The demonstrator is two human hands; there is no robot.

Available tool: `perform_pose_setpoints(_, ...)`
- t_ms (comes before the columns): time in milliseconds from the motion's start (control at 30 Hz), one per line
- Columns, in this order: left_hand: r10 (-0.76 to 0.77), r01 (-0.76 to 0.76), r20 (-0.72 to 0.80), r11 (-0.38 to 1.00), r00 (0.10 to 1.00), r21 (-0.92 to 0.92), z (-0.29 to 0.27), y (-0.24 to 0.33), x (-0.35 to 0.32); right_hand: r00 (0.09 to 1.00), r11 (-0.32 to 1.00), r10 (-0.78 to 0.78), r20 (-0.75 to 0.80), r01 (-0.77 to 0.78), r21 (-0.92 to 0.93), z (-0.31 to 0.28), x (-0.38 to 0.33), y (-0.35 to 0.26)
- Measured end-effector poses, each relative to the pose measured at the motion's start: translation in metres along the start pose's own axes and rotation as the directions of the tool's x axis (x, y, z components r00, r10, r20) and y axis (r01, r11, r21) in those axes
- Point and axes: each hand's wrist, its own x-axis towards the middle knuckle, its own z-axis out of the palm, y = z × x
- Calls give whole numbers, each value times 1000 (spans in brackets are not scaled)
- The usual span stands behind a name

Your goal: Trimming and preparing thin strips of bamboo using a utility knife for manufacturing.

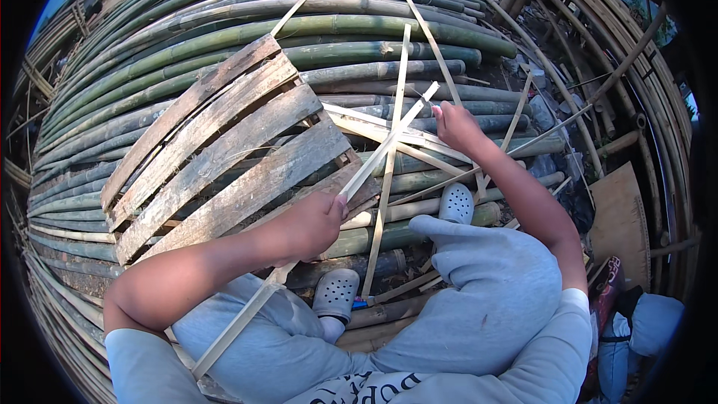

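Note:
My left hand grips a long pale bamboo strip near its middle. The strip runs from beside my left thigh up and right to a tip near my right hand. My right hand is closed around the strip's upper part, fingers pointing away from me. Several other split bamboo strips lie crossed beneath and around it. I sit with grey trousers and grey clogs, my knees raised, over a bed of green bamboo poles.
A weathered wooden pallet lies tilted on the poles just left of my hands. More bamboo poles curve along the right side. A brown board and a dark bag sit at the right.

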Motion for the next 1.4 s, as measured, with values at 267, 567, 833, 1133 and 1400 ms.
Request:
perform_pose_setpoints(267,108,-94,-60,976,992,198,0,-14,1,926,952,-298,231,306,4,-15,-21,-58)
perform_pose_setpoints(567,88,-73,-61,972,994,221,1,-6,-1,770,802,-578,271,598,12,-22,-16,-46)
perform_pose_setpoints(833,29,-20,-56,987,998,156,-1,-4,-1,880,887,-450,150,460,-39,-6,-13,-34)
perform_pose_setpoints(1133,21,-14,-48,991,999,133,0,-3,2,910,912,-404,93,409,-35,1,-10,5)
perform_pose_setpoints(1400,-95,100,-52,990,994,97,3,9,0,998,996,-57,-11,56,-65,11,-11,-6)
